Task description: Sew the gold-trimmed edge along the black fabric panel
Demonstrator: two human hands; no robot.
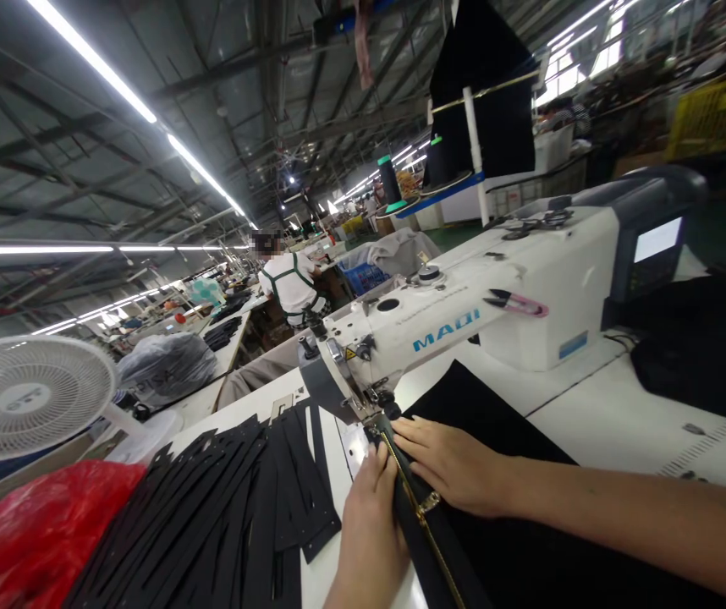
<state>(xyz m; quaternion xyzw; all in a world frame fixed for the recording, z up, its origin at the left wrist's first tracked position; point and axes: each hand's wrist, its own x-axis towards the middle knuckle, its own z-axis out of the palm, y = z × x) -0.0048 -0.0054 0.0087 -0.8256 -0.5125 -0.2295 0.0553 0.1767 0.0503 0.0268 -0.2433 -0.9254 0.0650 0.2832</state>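
A gold-toothed zipper (442, 554) on dark tape runs lengthwise over black fabric (496, 423) and reaches the needle area of a white sewing machine (452, 326). Its metal slider (429, 502) shows between my hands. My left hand (372, 516) has its fingers pressed together at the zipper's left edge, close below the presser foot; its thumb is partly hidden. My right hand (458, 465) lies flat on the black fabric along the zipper's right side, fingers stretched toward the needle. The needle tip itself is hidden.
Many black fabric strips (211, 507) lie on the table at left, beside a red plastic bag (46, 533) and a white fan (33, 397). Pink-handled thread snips (515, 303) rest on the machine. Thread cones (391, 182) stand behind; a person (290, 283) works farther back.
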